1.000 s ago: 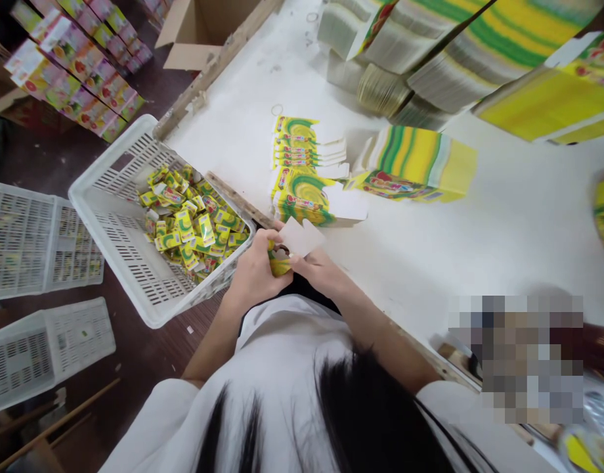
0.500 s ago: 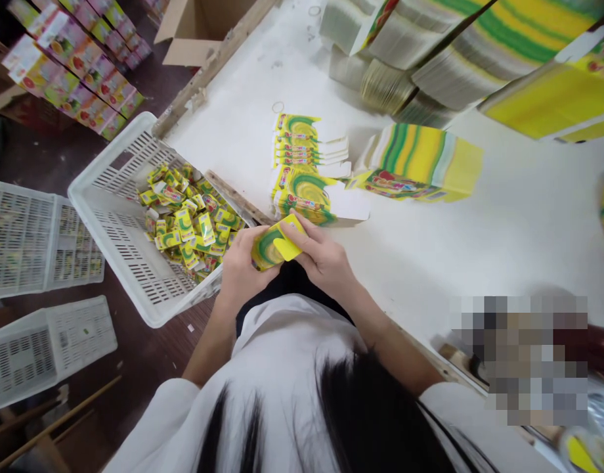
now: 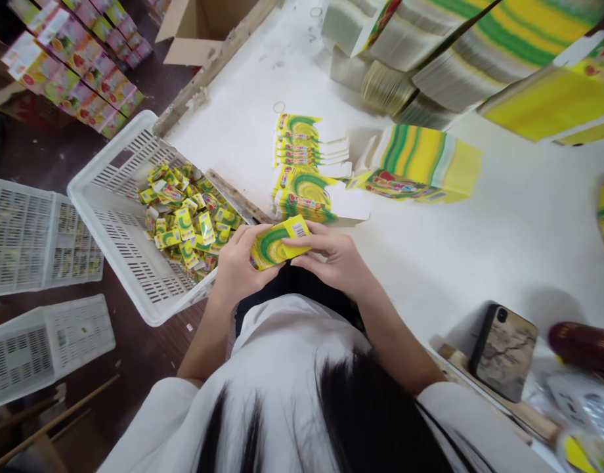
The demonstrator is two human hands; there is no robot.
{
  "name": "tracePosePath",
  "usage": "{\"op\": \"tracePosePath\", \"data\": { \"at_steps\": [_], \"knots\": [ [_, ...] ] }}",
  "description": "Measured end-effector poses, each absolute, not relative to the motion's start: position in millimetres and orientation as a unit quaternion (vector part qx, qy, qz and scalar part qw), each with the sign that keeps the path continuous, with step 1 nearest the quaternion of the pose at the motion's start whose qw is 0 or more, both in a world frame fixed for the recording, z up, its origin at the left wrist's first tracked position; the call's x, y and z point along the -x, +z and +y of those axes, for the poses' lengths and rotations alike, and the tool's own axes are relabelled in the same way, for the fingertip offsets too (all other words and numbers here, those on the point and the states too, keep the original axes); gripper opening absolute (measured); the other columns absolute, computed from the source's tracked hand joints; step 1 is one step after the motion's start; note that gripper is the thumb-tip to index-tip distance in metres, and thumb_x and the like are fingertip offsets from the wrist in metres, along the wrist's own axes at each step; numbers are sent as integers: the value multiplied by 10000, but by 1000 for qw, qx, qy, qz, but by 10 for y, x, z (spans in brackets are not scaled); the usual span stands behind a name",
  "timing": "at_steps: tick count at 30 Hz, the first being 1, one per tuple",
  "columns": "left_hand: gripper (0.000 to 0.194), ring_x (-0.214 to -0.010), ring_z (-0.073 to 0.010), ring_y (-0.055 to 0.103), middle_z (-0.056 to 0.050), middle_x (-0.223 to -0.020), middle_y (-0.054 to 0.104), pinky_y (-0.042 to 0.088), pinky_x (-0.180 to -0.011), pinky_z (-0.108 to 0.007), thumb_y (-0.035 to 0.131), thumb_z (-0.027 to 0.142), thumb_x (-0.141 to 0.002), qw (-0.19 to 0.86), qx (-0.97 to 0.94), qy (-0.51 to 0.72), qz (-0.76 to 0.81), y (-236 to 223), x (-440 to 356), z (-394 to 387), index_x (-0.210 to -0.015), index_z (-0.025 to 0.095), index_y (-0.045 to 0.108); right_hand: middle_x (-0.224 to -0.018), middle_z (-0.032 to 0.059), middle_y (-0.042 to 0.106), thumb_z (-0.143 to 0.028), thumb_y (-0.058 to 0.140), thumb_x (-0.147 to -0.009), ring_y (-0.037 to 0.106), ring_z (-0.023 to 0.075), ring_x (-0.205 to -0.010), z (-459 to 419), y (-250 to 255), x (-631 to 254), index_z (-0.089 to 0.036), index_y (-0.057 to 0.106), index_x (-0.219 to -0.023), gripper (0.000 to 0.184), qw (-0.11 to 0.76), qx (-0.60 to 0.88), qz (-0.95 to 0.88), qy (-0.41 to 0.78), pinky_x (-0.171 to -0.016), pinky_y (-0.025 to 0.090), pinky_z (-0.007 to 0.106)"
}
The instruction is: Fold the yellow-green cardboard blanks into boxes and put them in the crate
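A small yellow and green carton (image 3: 271, 246) is held over my lap, in front of the table edge. My left hand (image 3: 237, 264) wraps around its left end. On the other end, my right hand (image 3: 337, 258) has its fingers across the top face and its thumb below. A barcode shows at that right end, and no raised flap is visible there. Just beyond my hands, a row of similar cartons (image 3: 304, 190) with white open flaps lies on the table. To the left, a white plastic crate (image 3: 117, 272) contains many small yellow-green cartons (image 3: 184, 225).
A stack of flat cartons (image 3: 415, 157) lies to the right of the row, with bigger stacks (image 3: 459, 59) at the back. A phone (image 3: 506, 348) leans at the right edge. More crates (image 3: 50, 348) stand on the floor at left, near an open cardboard box (image 3: 191, 49).
The plain yellow flap that stood up at the carton's right end is now down, and a barcode shows there. My right hand has shifted slightly right and its fingers have moved along the carton.
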State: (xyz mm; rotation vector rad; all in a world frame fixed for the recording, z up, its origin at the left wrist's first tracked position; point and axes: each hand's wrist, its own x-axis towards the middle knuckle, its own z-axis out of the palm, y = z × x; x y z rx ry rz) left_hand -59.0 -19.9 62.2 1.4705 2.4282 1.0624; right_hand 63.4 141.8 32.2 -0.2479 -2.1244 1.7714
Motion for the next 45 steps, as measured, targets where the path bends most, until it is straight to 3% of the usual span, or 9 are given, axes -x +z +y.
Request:
{"op": "tracePosePath", "data": {
  "at_steps": [6,13,18,22,25,28,32,37,45],
  "knots": [
    [551,-1001,-229,659,-57,-1122,679,528,-878,-357,795,337,-731,49,-436,340,832,562,680,-357,-1225,226,578,-1285,94,668,-417,718,-861,671,253,-1105,1312,296,-529,-268,483,-1449,650,196,138,-737,632,-938,581,416],
    [956,-1315,-385,481,-216,-1387,526,360,-1118,-560,874,463,-633,-100,-250,265,926,453,1157,-921,-1422,133,447,-1041,135,629,-451,650,-899,548,341,-1058,1795,162,-463,-202,690,-1073,306,246,323,-883,237,-960,452,552],
    [593,-1242,-300,566,-124,-1288,632,438,-1074,-502,780,426,-778,9,-305,326,895,380,985,-768,-1292,211,578,-970,141,622,-468,654,-890,533,348,-999,1891,46,-412,-196,666,-919,274,218,324,-899,199,-878,451,525],
    [535,-1225,-273,604,-112,-1282,659,481,-1044,-487,748,441,-813,134,-338,411,836,249,711,-458,-1278,229,588,-946,123,636,-430,672,-882,543,334,-975,1798,210,-463,-206,636,-905,227,217,322,-895,219,-884,438,508],
    [699,-1187,-267,640,-111,-1272,661,542,-984,-452,791,559,-732,238,-335,542,733,147,542,-225,-1315,259,550,-867,93,650,-387,703,-859,563,296,-889,1659,344,-521,-220,618,-815,192,193,262,-902,283,-846,448,465],
    [645,-1126,-270,666,-93,-1151,690,570,-940,-450,678,704,-757,299,-293,642,643,162,413,3,-1230,275,590,-805,67,656,-344,729,-837,571,260,-806,1468,390,-547,-221,585,-750,209,147,185,-900,365,-779,456,425],
    [597,-981,-267,684,-80,-946,666,591,-818,-439,435,781,-848,246,-206,709,628,331,345,247,-1101,267,601,-808,37,658,-278,723,-831,596,219,-799,1211,408,-555,-223,544,-753,203,159,171,-825,515,-740,482,371],
    [460,-657,-162,571,2,-711,480,540,-720,-347,336,682,-944,130,-144,799,569,402,404,368,-962,267,535,-809,-7,638,-247,708,-806,591,146,-690,1011,494,-556,-229,512,-811,197,135,171,-705,675,-624,507,291],
    [977,-697,-196,544,-52,-726,529,483,-653,-357,-141,878,-740,143,-77,727,667,282,424,345,-937,271,599,-816,13,637,-244,702,-852,601,186,-768,975,393,-550,-231,589,-954,153,178,166,-781,575,-723,517,338]
  ]
}}
